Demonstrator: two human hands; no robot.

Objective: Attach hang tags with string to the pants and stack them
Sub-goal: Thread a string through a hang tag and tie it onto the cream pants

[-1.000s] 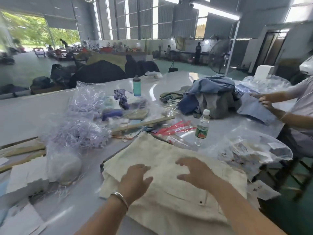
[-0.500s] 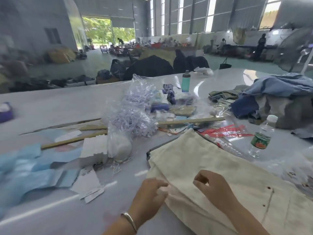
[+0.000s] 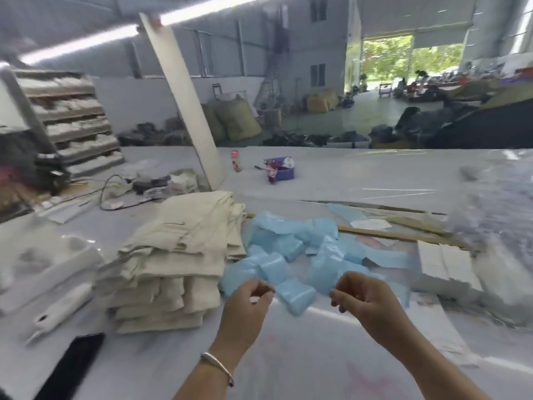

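A stack of folded cream pants (image 3: pixel 173 255) sits on the grey table (image 3: pixel 302 356), left of my hands. Beside the stack lies a loose heap of pale blue plastic bags (image 3: pixel 291 255). My left hand (image 3: pixel 245 304) hovers at the near edge of that heap, fingers loosely curled, thumb close to the fingertips. My right hand (image 3: pixel 363 298) hovers a hand's width to the right, also loosely curled. I see nothing held in either hand, though the picture is blurred. No hang tags or string can be made out.
A black phone (image 3: pixel 78 359) lies at the near left. White packets (image 3: pixel 52 272) lie left of the stack. Wooden sticks (image 3: pixel 389 233) and white cards (image 3: pixel 444 261) lie to the right, with a clear plastic bag (image 3: pixel 496 215). A purple box (image 3: pixel 281 168) and a slanted post (image 3: pixel 184 102) stand farther back.
My head has swung left, so the cream pants I was gripping are out of view. Both hands have let go and now hover by the blue bags.
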